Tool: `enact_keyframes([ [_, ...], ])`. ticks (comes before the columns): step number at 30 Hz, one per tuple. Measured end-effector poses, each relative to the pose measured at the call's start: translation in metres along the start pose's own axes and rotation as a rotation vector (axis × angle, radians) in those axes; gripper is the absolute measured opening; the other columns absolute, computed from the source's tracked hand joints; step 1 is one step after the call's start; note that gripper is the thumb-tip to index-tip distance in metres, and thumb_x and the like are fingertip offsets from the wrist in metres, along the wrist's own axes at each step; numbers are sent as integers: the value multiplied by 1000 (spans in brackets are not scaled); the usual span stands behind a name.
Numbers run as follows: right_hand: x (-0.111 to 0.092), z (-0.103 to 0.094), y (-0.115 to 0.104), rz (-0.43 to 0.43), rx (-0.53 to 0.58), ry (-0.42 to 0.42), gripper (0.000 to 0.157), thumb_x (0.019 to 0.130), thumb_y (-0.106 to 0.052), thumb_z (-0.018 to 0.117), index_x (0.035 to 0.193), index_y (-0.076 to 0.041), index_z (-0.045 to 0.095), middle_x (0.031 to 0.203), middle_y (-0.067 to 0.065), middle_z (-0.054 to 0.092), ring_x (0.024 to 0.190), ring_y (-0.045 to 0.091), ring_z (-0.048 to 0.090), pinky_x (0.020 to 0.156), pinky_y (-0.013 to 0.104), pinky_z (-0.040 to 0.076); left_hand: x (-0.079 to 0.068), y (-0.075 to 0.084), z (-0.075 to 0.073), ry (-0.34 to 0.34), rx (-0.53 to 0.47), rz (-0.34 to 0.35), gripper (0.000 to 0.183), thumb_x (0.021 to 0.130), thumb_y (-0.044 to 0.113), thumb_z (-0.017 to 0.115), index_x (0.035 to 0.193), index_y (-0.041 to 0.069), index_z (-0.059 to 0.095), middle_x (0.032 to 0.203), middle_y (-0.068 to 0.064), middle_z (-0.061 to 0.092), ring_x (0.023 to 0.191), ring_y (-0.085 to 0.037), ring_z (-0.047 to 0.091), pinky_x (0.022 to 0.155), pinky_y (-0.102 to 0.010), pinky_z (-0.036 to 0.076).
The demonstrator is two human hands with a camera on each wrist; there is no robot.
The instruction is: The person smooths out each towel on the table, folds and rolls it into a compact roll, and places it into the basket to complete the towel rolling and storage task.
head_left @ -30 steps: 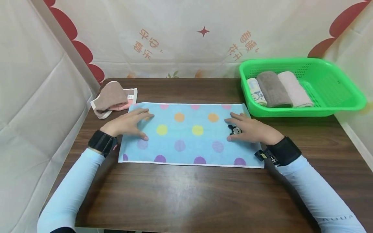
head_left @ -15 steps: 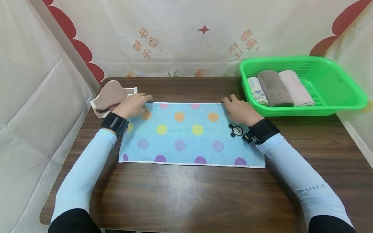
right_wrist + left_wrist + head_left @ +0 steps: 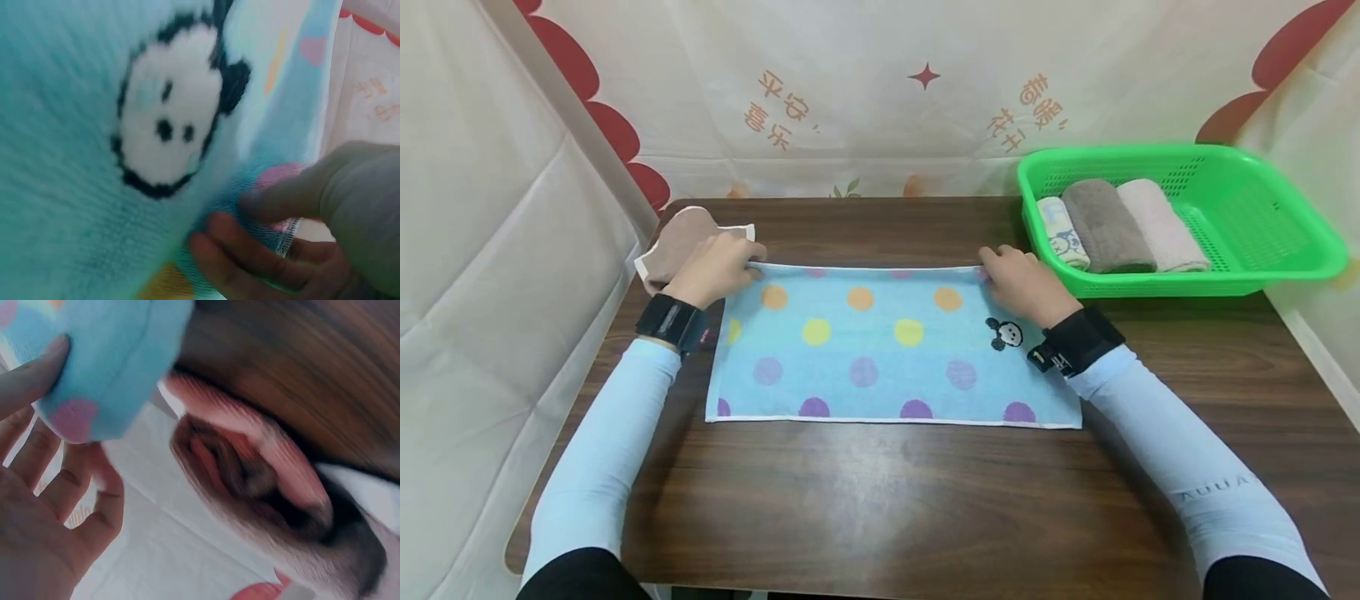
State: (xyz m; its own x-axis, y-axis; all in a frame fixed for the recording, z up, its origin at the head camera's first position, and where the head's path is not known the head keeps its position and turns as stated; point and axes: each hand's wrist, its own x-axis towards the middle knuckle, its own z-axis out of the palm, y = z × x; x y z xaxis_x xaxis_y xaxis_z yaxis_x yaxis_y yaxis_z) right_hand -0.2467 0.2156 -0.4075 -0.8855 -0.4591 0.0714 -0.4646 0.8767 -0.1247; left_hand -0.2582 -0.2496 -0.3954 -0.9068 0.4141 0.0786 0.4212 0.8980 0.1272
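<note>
A light blue towel (image 3: 880,350) with coloured dots and a small black-and-white animal face lies spread on the table. At its far left corner my left hand (image 3: 718,267) pinches the edge. In the left wrist view the thumb (image 3: 37,375) presses on top of the cloth and the fingers lie beneath it. My right hand (image 3: 1026,285) pinches the far right part of the edge. The right wrist view has the thumb (image 3: 294,194) and fingers gathered on the cloth near a pink dot. Behind the left hand lies a crumpled brown-and-pink cloth (image 3: 681,237), partly hidden.
A green plastic basket (image 3: 1225,287) stands at the back right, close to my right hand. It holds a small patterned rolled towel (image 3: 1063,237), a grey-brown rolled towel (image 3: 1108,229) and a pale pink one (image 3: 1161,229). Pale curtains (image 3: 865,117) hang behind and beside the wooden table (image 3: 850,508).
Both hands have moved from lying flat on the towel to its far edge and now pinch it. In the last half second the left hand has shifted left toward the corner.
</note>
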Motion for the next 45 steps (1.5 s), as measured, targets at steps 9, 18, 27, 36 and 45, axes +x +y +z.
enact_keyframes([
  [9,-26,-35,-7,-74,-29,308,4,90,7,64,92,4,67,77,22,67,65,37,63,57,50,50,-16,-11,-12,202,57,-10,12,86,5,78,98,8,80,81,-11,75,70,-28,60,63,-44,46],
  [18,-37,-60,9,-186,-113,557,7,92,-5,73,98,-2,73,75,15,65,56,34,56,44,40,36,-32,-7,-33,480,-21,-69,13,93,0,64,98,5,75,96,-14,76,80,-37,70,64,-53,51],
  [27,-86,-47,9,-406,-108,477,19,75,-1,80,91,-9,76,85,8,66,51,17,53,43,30,34,-87,-9,-17,325,-83,56,21,75,-1,79,76,14,65,70,-1,67,68,-20,59,65,-43,45],
  [36,-119,-24,0,-392,-22,230,28,66,-2,86,85,-21,76,83,-7,65,62,5,53,52,27,44,-106,-2,10,97,-92,81,29,70,-2,77,77,18,57,77,4,60,73,-17,51,66,-34,39],
  [45,-124,-8,-4,-259,-4,-49,16,81,-22,87,85,-28,73,79,-14,60,66,2,49,60,26,44,-111,-3,16,-20,-121,85,19,77,13,80,78,26,66,88,7,62,81,-14,56,70,-34,44],
])
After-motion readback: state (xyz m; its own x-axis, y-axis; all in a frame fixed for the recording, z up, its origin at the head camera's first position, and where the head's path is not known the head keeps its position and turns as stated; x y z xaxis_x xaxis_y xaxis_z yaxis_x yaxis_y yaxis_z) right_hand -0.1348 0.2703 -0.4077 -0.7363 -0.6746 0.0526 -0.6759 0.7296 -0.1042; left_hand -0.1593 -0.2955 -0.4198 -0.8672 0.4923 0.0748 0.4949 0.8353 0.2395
